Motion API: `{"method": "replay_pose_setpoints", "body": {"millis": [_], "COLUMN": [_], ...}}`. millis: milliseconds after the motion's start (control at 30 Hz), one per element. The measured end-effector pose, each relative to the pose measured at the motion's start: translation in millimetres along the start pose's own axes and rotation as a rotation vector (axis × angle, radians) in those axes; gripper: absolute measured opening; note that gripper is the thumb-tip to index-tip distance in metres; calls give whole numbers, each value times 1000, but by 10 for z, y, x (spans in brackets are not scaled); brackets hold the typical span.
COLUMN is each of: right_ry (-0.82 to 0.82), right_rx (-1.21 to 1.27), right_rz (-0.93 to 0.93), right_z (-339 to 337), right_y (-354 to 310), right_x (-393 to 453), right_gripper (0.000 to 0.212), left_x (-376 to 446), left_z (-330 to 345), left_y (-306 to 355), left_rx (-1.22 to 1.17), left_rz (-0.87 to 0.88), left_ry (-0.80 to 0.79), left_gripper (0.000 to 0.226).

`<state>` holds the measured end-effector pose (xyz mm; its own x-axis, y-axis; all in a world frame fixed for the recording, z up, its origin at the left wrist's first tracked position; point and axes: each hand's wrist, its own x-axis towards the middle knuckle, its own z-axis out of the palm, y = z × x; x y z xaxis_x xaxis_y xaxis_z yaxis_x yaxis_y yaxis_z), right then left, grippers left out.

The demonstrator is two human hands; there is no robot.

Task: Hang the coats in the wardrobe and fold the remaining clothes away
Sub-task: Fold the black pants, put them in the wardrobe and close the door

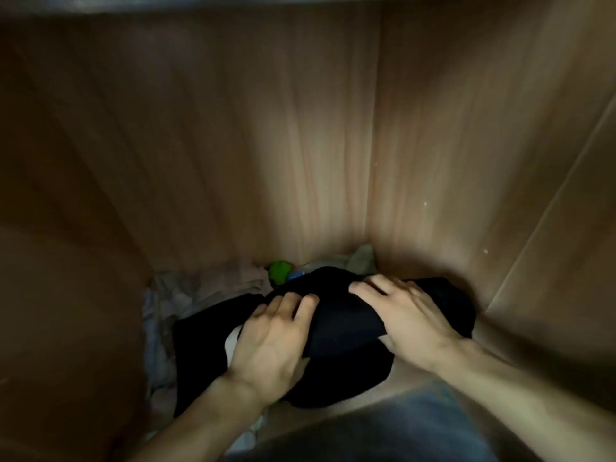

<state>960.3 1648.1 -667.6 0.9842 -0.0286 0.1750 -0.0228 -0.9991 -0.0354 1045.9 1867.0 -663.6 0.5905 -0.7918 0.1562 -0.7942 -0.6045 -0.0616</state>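
While both hands (276, 338) press dark garment (346, 315), pale clothes (200, 288) crowd beside.

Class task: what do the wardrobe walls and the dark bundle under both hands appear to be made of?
Wardrobe walls: wood or wood-look laminate, judging by vertical grain and a smooth matt face.
Dark bundle: soft black or navy fabric, since it creases and rounds under the left hand and right hand.

Black garment (346, 315), bunched and rounded, is lying on the wardrobe (233, 145) floor near the back right corner, partly overlapping pale crumpled clothes (200, 288).
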Motion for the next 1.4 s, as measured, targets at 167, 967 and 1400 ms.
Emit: {"method": "replay_pose_setpoints", "body": {"millis": [167,967,1400], "right_ry": [49,-263,-336], "right_rx": [19,-19,75], "right_rz": [-30,262,326], "right_z": [643,3016,3972], "right_y": [178,881,931], "right_x": [24,534,150], "right_gripper": [87,64,79], "left_x": [112,1109,935], "left_z": [642,3044,3821], "left_y": [-68,-13,240], "left_rx": [-45,33,2], "left_rz": [22,-46,-138], "left_ry": [16,-254,-394], "left_gripper": [83,74,86]}}
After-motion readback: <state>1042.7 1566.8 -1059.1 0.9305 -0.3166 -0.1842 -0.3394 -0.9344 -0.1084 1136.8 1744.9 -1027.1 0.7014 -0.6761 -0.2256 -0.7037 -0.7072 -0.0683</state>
